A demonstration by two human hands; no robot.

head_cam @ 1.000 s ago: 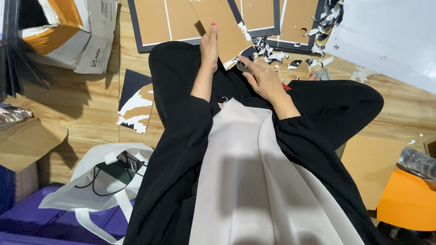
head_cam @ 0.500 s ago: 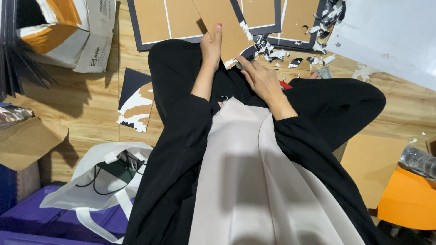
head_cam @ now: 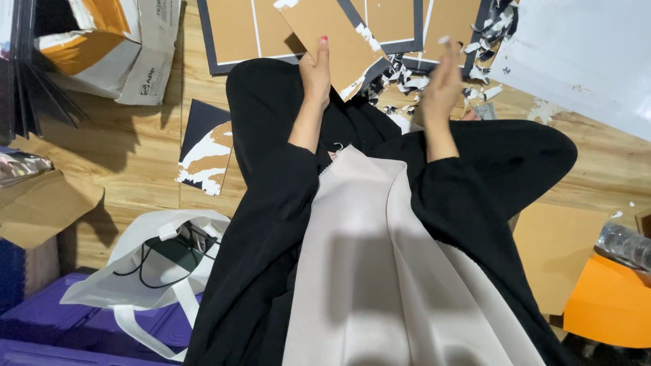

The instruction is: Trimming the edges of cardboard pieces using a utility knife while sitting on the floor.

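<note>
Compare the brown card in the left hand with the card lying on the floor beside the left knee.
The held card is lifted and tilted in the left hand; the floor card lies flat, untouched. The held card is mostly bare brown with white scraps at its edges; the floor card keeps a dark top and large white patches. Both show partly peeled facing.

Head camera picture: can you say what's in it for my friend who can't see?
A seated person's left hand holds up a brown cardboard piece with torn white edges; the right hand is raised, open. Paper scraps litter the wooden floor.
</note>
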